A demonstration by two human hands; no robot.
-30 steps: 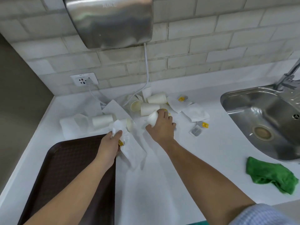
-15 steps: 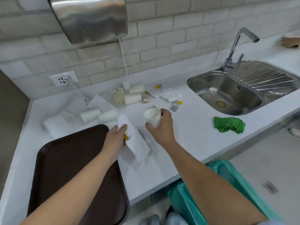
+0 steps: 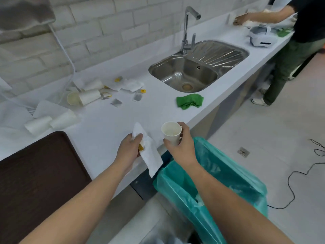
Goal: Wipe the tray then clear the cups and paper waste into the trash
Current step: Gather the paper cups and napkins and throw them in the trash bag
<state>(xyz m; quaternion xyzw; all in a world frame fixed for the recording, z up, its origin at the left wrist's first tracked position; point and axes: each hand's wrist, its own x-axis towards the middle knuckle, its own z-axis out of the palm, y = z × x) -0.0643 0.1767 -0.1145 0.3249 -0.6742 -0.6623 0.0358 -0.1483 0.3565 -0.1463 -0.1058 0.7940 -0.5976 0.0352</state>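
Observation:
My right hand (image 3: 182,147) grips a white paper cup (image 3: 171,132) upright at the counter's front edge, just above the near rim of the trash bin with the teal bag (image 3: 228,182). My left hand (image 3: 129,150) holds a crumpled white paper napkin (image 3: 149,154) with something yellow inside it, also over the counter edge. The dark brown tray (image 3: 38,176) lies at the lower left. Several more paper cups (image 3: 88,96) lie on their sides at the back left, among napkins and tea bags (image 3: 116,103).
A green cloth (image 3: 190,101) lies in front of the steel sink (image 3: 184,76) with its tap. Another person (image 3: 290,41) stands at the far right end of the counter. A black cable (image 3: 299,175) runs across the floor on the right.
Both hands have drawn back from the pile to the counter's front edge, the right with the cup, the left with the napkin. The view swung right, and the bin and the other person show.

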